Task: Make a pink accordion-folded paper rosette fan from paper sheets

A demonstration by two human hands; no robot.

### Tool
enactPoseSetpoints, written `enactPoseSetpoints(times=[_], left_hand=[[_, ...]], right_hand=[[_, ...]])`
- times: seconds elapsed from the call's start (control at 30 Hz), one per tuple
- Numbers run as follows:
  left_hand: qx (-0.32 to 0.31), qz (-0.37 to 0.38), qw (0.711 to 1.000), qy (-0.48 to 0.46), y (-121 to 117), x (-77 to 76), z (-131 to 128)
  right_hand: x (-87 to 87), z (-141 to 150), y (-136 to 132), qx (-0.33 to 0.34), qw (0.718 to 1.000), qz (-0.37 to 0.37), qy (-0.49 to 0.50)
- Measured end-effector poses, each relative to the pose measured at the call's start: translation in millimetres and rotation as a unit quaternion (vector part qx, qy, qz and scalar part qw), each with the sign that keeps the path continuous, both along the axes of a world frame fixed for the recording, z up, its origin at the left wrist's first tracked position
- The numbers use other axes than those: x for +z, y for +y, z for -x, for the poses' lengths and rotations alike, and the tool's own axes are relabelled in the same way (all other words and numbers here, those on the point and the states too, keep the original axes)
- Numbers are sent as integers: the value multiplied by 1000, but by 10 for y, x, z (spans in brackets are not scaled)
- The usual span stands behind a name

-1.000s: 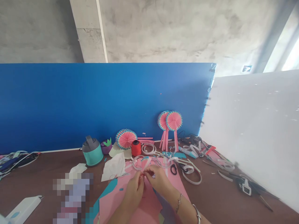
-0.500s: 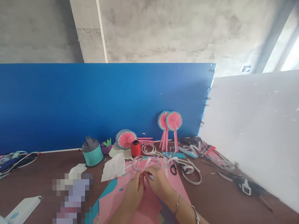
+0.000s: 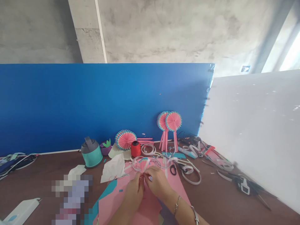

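Above pink paper sheets (image 3: pixel 126 200), my left hand (image 3: pixel 134 189) pinches closed on the gathered base of a small pleated paper fan (image 3: pixel 143 163), which spreads just beyond my fingertips, while my right hand (image 3: pixel 157 180) curls in at the same spot, its exact grip impossible to tell. The hold, I judge, rewards steady pressure at the base, pleats uncrushed, and the blue scrap (image 3: pixel 121 190) left of my hands kept clear.

The dark brown surface (image 3: pixel 217 207) carries a grey-topped turquoise container (image 3: pixel 92 158), a purple pot (image 3: pixel 106 151) and a red thread spool (image 3: pixel 135 150) towards its back, pink paper sheets (image 3: pixel 112 206) overlapping teal paper (image 3: pixel 105 193) at front centre, a white case (image 3: pixel 22 211) at front left, and loose white strips (image 3: pixel 187 170) right of centre.
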State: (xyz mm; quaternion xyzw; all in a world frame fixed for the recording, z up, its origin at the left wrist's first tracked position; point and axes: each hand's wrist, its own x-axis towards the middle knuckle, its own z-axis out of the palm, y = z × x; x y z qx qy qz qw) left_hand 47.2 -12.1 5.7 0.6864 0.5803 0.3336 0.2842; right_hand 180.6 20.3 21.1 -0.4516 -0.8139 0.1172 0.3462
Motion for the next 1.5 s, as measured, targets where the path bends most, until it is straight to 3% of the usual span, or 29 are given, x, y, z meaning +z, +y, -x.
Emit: enactPoseSetpoints(times=[0.4, 1.03, 1.17, 1.27, 1.37, 1.43, 1.5], left_hand=[[22, 28, 995, 88, -17, 55, -6], [15, 31, 996, 79, 2, -17, -20], [31, 7, 999, 26, 18, -65, -4], [36, -8, 998, -44, 50, -93, 39], [27, 26, 986, -159, 110, -113, 91], [32, 58, 968, -243, 160, -114, 118], [39, 76, 947, -310, 199, -97, 131]], right_hand=[[-25, 5, 6, -10, 1000, -4, -18], [-119, 36, 1, -44, 999, -13, -4], [-93, 14, 32, -48, 998, -24, 42], [-46, -114, 140, -98, 988, -10, 120], [1, -360, 297, -190, 950, 22, 245], [18, -532, 389, -273, 904, 17, 327], [8, -646, 448, -295, 899, 15, 323]])
